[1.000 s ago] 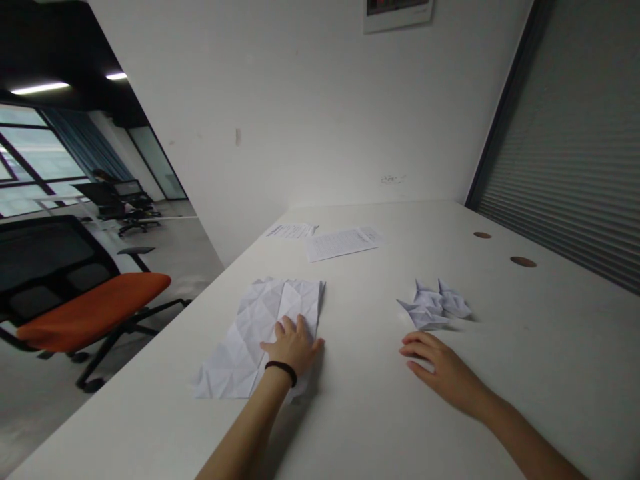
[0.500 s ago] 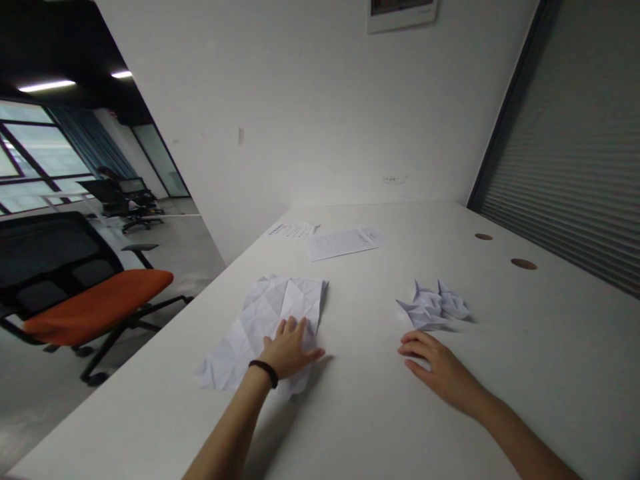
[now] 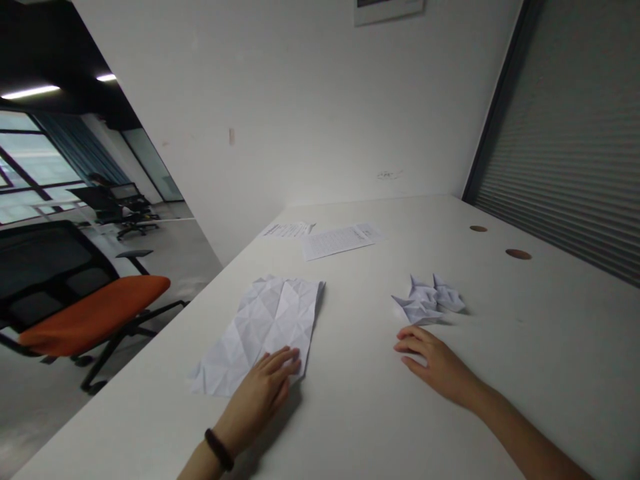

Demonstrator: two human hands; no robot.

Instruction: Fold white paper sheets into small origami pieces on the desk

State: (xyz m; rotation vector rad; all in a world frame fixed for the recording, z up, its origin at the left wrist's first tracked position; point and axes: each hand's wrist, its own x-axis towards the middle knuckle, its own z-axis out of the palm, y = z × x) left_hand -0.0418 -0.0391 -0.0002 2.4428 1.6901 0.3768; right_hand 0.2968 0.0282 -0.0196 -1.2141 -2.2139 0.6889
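Observation:
A creased white sheet of paper point(image 3: 265, 323) lies flat on the white table point(image 3: 500, 347), left of centre. My left hand point(image 3: 263, 390) lies flat and open on the sheet's near right corner, a dark band on its wrist. My right hand point(image 3: 433, 363) rests on the table, fingers loosely extended, holding nothing. Just beyond its fingertips sits a small folded paper figure point(image 3: 427, 303), not touched.
Printed sheets point(image 3: 340, 240) lie further back near the wall, with another sheet point(image 3: 287, 230) at the table's left edge. Two round cable holes point(image 3: 517, 254) are at the right. An orange-seated office chair point(image 3: 85, 303) stands off the table's left side.
My left hand has slid back toward me along the creased sheet, from its middle to its near corner. The right hand has stayed in place.

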